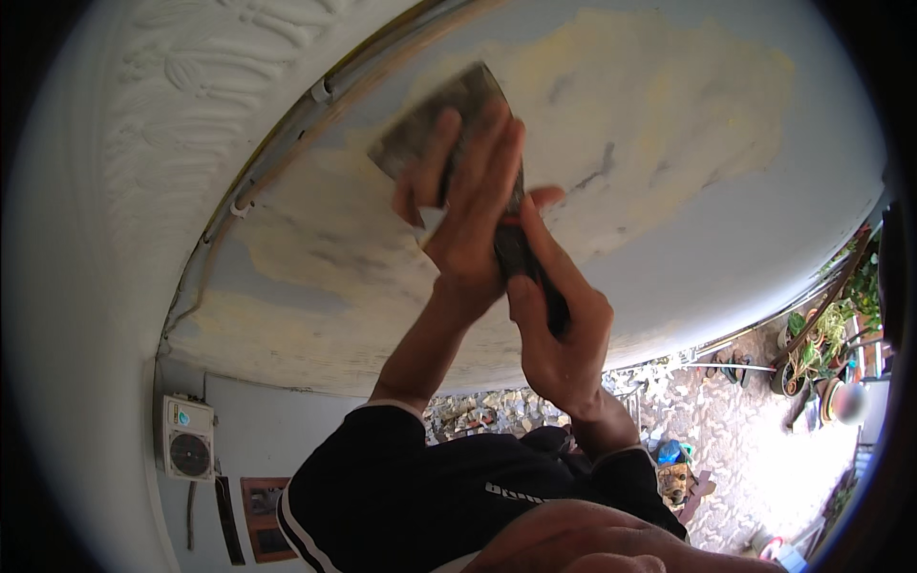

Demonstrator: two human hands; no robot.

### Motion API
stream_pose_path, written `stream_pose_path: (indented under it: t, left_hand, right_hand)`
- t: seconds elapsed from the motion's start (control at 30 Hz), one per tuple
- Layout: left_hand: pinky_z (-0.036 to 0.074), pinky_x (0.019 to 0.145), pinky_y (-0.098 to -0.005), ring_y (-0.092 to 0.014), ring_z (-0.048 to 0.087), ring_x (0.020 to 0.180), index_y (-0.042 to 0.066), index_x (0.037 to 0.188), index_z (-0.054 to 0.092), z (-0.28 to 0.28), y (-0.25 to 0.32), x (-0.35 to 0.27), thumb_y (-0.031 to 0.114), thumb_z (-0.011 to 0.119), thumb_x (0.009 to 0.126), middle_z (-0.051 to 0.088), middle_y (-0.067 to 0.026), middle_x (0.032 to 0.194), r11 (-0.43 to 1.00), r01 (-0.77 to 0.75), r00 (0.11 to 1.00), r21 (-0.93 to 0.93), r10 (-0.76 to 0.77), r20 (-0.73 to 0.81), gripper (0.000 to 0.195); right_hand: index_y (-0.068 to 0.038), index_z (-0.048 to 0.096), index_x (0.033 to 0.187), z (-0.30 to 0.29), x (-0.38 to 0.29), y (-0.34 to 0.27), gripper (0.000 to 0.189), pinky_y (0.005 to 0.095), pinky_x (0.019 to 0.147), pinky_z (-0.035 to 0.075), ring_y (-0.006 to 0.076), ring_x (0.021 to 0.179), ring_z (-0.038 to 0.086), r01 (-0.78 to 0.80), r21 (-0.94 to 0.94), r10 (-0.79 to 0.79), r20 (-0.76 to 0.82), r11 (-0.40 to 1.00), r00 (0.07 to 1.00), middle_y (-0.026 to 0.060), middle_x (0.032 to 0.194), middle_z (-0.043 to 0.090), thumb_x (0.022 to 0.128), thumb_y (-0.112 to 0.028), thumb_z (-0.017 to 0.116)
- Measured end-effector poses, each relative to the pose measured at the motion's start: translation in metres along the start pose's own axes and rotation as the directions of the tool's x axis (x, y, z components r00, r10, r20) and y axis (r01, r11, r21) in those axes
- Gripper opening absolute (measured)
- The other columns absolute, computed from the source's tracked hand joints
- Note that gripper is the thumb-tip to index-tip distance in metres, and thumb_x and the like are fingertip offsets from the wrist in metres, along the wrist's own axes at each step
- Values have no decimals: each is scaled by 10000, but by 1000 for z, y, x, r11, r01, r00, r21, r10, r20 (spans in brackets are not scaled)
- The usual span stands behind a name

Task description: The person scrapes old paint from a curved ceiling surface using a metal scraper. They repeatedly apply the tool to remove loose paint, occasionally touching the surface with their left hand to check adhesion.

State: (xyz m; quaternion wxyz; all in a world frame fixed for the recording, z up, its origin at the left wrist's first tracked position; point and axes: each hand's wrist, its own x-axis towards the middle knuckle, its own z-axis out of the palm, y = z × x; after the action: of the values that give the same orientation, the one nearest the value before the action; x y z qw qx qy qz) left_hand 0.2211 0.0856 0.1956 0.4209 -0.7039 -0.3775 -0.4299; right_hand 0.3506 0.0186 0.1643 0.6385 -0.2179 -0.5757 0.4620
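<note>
My right hand (566, 322) is closed around the dark handle of a wide putty knife (469, 89), with a red band where handle meets blade. The broad metal blade points to the upper left and is smeared with pale material. Across the blade's face lie the spread fingers of my left hand (469, 193), blurred, its wrist close beside the handle. Behind both hands is a blue-grey wall (688, 265) with large patches of cream and yellowish filler (645, 107) and dark streaks. How firmly the blade touches the wall cannot be told.
A pipe (269, 172) with white clips runs along the edge by a white moulded cornice (215, 79). At lower left an air-conditioner unit (190, 438) hangs above a wooden frame (266, 519). Potted plants (791, 376), sandals (734, 369) and a paved floor (723, 444) with pale flakes lie lower right.
</note>
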Motion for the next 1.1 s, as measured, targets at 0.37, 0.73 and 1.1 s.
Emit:
stream_pose_path:
  t: [0.37,0.73,1.1]
  left_hand:
    - [320,1089,-390,-226,574,1340,119,1251,764,4,5,23,417,744,936,741,5,1321,998,60,997,18,-59,-52,434]
    - [318,1089,-391,-238,588,1341,138,1274,756,-6,2,2,361,715,973,736,0,1331,996,85,996,26,-85,-12,377]
    - [318,1089,-376,-221,595,1325,152,1262,767,-11,-8,-7,358,707,974,750,4,1303,994,108,992,36,-105,-67,359]
  right_hand:
    - [26,460,1554,-3,5,-10,558,240,736,502,81,800,597,67,15,-67,20,998,998,160,1095,732,998,52,501]
    - [12,482,1546,16,-6,15,548,236,680,479,62,743,578,48,51,-45,-56,998,997,130,996,727,999,41,513]
    - [18,473,1549,28,0,10,544,240,688,486,85,748,599,70,7,-70,-25,998,997,148,974,732,1006,33,508]
